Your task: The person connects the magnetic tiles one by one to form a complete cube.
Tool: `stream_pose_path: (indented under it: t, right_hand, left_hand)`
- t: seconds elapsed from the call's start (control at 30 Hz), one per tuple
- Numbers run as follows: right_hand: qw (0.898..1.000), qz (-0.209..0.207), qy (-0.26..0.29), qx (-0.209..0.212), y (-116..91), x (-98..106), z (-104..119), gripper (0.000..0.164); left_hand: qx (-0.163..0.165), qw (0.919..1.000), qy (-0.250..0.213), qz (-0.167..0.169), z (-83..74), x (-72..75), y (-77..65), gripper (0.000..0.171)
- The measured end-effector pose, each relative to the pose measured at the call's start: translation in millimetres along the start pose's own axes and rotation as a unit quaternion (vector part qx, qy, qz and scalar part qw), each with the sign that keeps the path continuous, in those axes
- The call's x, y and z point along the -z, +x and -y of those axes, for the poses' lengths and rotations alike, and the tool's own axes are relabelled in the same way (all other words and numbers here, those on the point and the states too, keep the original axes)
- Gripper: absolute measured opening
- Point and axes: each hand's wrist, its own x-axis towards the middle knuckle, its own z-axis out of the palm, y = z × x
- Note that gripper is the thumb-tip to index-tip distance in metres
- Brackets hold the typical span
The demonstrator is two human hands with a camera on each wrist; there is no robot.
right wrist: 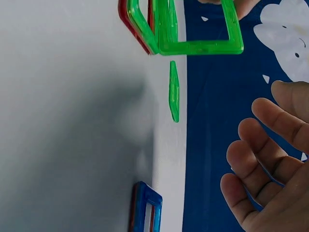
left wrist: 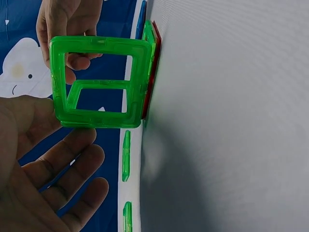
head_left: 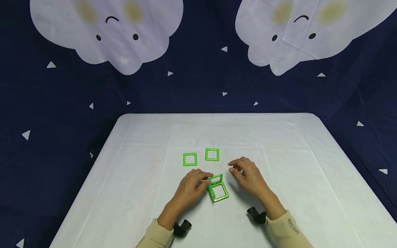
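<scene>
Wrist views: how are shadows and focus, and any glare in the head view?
Left wrist: a soft-edged dark shadow on the white table, the green frame fairly sharp; right wrist: a similar shadow, fingers clear; head: fainter shadows beside the left hand and right hand, a bright spot on the left cloud.

Room type undetermined; resembles a draped set-up. Navy cloud-print cloth [head_left: 198, 82] hangs far, left and right; white-covered worktop [head_left: 279, 148] nearer.
</scene>
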Motion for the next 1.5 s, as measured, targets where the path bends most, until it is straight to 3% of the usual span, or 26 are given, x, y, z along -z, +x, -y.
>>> stream_pose_path:
  t: [0.33,1.1,1.5]
  right_hand:
    - [1.000,0.022,0.001,-0.016,14,-3,-9,0.013]
    - [0.997,0.070,-0.021,-0.040,42,-8,-18,0.020]
    - [0.995,0.087,-0.023,-0.037,56,-19,-18,0.026]
  left_hand:
    - [0.017,0.9997,-0.014,0.007,0.9,3.6,-5.8,0.021]
    - [0.000,0.9999,-0.002,-0.014,3.6,3.6,-13.9,0.024]
    - [0.016,0.9998,-0.005,-0.006,3.0,5.6,-18.2,0.024]
